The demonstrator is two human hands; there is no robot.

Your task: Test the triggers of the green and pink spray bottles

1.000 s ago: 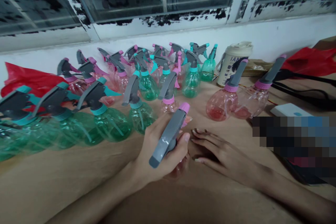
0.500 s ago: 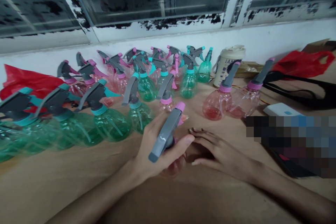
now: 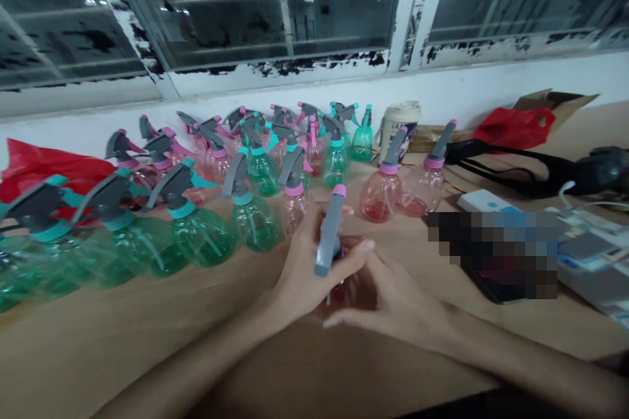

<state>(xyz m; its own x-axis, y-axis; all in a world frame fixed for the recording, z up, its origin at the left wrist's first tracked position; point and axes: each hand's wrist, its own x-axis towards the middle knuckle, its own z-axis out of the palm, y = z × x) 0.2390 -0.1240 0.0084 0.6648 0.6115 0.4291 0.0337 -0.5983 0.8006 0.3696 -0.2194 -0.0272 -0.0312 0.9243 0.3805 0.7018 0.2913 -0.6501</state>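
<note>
A pink spray bottle (image 3: 330,232) with a grey trigger head and pink nozzle stands upright before me, its nozzle pointing away. My left hand (image 3: 307,265) is closed round its neck, just under the head. Cupped about the bottle's clear body from the right is my right hand (image 3: 398,294), thumb on the near side and fingertips partly hidden behind it. Beyond my left hand is another pink-collared spray bottle (image 3: 296,200). A green spray bottle (image 3: 255,219) stands to its left. Two more pink-collared bottles stand side by side, including a nearer one (image 3: 381,193).
Several green spray bottles (image 3: 204,232) line the left, with more pink and green ones behind. A cup (image 3: 397,121), a red bag (image 3: 514,127), a black strap (image 3: 511,173), a white box (image 3: 484,203) and a partly blurred-out phone (image 3: 501,291) lie at right.
My right hand has moved left from beside the bottle to close round its body. The bottle's head has turned to point more straight ahead. The view has shifted right.
</note>
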